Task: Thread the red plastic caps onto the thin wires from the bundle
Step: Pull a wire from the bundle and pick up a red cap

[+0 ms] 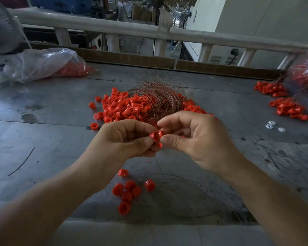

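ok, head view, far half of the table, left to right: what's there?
clear plastic bag → wire bundle → red cap clusters near the right edge

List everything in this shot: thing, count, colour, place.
held caps: a few, red, pinched between both hands
cap pile: many, red, middle of the table
wire bundle: one, coppery brown, on the pile
near caps: about seven, red, below the hands, among thin wires
bag: one, clear, far left, red caps inside
cap clusters: two, red, right side
white bits: three, white, right
table: one, grey
railing: one, pale, behind the table
left hand: fingers pinching caps
right hand: fingers pinching caps
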